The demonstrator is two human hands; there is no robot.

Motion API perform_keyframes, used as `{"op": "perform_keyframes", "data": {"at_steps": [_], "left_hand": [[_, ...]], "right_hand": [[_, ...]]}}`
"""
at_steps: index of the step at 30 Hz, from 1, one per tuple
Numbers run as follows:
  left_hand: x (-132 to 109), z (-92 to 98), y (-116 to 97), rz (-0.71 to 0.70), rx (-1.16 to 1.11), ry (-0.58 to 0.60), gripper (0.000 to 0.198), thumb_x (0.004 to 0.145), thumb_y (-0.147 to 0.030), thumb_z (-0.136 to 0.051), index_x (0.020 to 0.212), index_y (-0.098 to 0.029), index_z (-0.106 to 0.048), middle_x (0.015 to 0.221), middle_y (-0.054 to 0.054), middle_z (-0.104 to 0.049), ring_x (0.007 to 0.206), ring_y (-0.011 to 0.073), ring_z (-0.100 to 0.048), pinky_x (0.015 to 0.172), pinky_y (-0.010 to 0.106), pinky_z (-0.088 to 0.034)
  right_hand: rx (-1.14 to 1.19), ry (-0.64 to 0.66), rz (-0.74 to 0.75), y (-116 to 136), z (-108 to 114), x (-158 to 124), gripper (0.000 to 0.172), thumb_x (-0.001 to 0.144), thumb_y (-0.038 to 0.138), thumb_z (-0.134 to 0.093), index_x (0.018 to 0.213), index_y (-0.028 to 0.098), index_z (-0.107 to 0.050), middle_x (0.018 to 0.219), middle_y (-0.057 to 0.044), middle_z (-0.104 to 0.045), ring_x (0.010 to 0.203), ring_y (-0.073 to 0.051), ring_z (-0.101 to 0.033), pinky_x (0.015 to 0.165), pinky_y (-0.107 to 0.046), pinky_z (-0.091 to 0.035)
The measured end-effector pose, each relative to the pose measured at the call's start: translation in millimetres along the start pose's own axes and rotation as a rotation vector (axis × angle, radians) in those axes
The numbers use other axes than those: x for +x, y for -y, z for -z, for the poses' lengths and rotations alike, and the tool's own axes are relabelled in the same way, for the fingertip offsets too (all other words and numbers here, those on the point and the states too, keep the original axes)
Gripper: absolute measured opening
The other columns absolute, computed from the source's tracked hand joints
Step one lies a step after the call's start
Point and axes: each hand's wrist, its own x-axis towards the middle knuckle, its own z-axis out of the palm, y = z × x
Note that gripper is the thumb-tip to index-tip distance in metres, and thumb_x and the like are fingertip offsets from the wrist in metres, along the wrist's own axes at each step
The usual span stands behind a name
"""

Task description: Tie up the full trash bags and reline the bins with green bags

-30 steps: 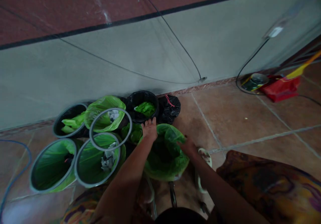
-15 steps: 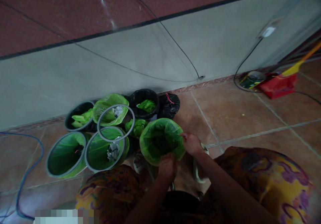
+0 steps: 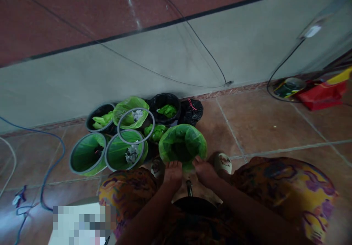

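Note:
A bin lined with a thin green bin bag [image 3: 183, 127] stands in front of me, between my feet, the bag folded out over its rim. At the near left of that rim, my left hand [image 3: 173, 175] has its fingers curled over the bag's edge. My right hand [image 3: 205, 171] pinches the same edge at the near right. The bin's own wall is hidden under the bag, and its inside is dark. Just left of it lies a crumpled green bag [image 3: 156, 133]. A loose grey ring [image 3: 119, 127] rests across two lined bins.
Several bins cluster to the left, including a green-lined one [image 3: 72, 160] and a black-lined one [image 3: 180, 107]. A tied black bag [image 3: 191, 112] sits by the wall. A red dustpan [image 3: 324, 96] and a tin [image 3: 290, 86] lie far right; a blue cable [image 3: 62, 153] crosses the floor.
My right hand has moved from the bag's right side down to its near edge. My left hand has shifted a little left along the rim. The view has shifted slightly.

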Motion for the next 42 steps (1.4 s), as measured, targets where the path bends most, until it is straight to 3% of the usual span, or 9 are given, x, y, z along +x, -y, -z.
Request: {"op": "perform_keyframes", "data": {"at_steps": [4, 8, 14, 25, 29, 36, 39, 42], "left_hand": [[3, -11.5, 7, -0.018, 0.024, 0.011, 0.025, 0.085, -0.011, -0.048, 0.105, -0.011, -0.062, 0.110, 0.014, -0.063, 0.110, 0.0272, -0.055, 0.099, 0.042, -0.041], [4, -17.2, 14, -0.040, 0.031, -0.022, 0.024, 0.087, -0.010, -0.045, 0.101, -0.014, -0.064, 0.108, 0.012, -0.064, 0.110, 0.0264, -0.055, 0.097, 0.042, -0.042], [2, -22.1, 14, -0.013, 0.042, -0.114, 0.031, 0.092, -0.013, -0.039, 0.114, -0.015, -0.060, 0.111, 0.011, -0.063, 0.106, 0.0254, -0.057, 0.093, 0.041, -0.044], [4, -23.8, 22, -0.024, 0.046, -0.069, 0.031, 0.091, -0.013, -0.040, 0.109, -0.014, -0.065, 0.129, 0.011, -0.061, 0.113, 0.0261, -0.056, 0.101, 0.042, -0.041], [1, -26.0, 25, -0.027, 0.002, -0.055, 0.027, 0.086, -0.013, -0.047, 0.101, -0.014, -0.070, 0.136, 0.014, -0.056, 0.125, 0.0290, -0.049, 0.110, 0.049, -0.032], [-2, -21.8, 21, 0.023, -0.006, -0.056, 0.028, 0.086, -0.016, -0.048, 0.096, -0.015, -0.074, 0.140, 0.016, -0.054, 0.137, 0.0324, -0.040, 0.114, 0.057, -0.025], [-7, -13.6, 18, 0.007, -0.046, -0.104, 0.024, 0.084, -0.021, -0.053, 0.095, -0.016, -0.073, 0.140, 0.016, -0.054, 0.135, 0.0335, -0.041, 0.115, 0.058, -0.022], [-6, -7.9, 13, -0.037, -0.088, -0.148, 0.027, 0.084, -0.021, -0.053, 0.106, -0.016, -0.069, 0.134, 0.013, -0.059, 0.128, 0.0288, -0.048, 0.116, 0.052, -0.025]], "right_hand": [[-0.040, -0.029, -0.032, -10, -18, 5, 0.033, 0.083, 0.000, -0.040, 0.103, 0.013, -0.063, 0.116, -0.012, -0.061, 0.095, -0.019, -0.062, 0.076, -0.028, -0.047], [-0.053, -0.071, 0.011, -21, -22, 8, 0.033, 0.085, -0.001, -0.038, 0.099, 0.013, -0.065, 0.110, -0.011, -0.063, 0.096, -0.019, -0.061, 0.081, -0.029, -0.047], [-0.061, -0.172, 0.041, -23, -29, 6, 0.038, 0.085, 0.000, -0.040, 0.111, 0.016, -0.063, 0.108, -0.010, -0.064, 0.098, -0.021, -0.059, 0.086, -0.032, -0.046], [-0.089, -0.101, 0.090, -29, -32, 8, 0.025, 0.087, 0.007, -0.045, 0.095, 0.016, -0.067, 0.101, -0.009, -0.066, 0.094, -0.020, -0.060, 0.080, -0.030, -0.044], [-0.081, -0.077, 0.136, -27, -34, 6, 0.024, 0.087, 0.011, -0.047, 0.093, 0.016, -0.069, 0.101, -0.010, -0.066, 0.096, -0.021, -0.060, 0.083, -0.032, -0.043], [-0.089, -0.012, 0.109, -18, -23, 0, 0.026, 0.086, 0.012, -0.047, 0.096, 0.016, -0.070, 0.104, -0.012, -0.068, 0.099, -0.024, -0.061, 0.086, -0.034, -0.041], [-0.061, -0.016, 0.077, -16, -12, -1, 0.025, 0.086, 0.013, -0.047, 0.097, 0.016, -0.070, 0.100, -0.011, -0.069, 0.094, -0.023, -0.061, 0.081, -0.032, -0.042], [-0.045, -0.082, 0.084, -13, 1, 7, 0.025, 0.088, 0.015, -0.047, 0.098, 0.017, -0.069, 0.101, -0.011, -0.068, 0.098, -0.024, -0.059, 0.084, -0.032, -0.041]]}}
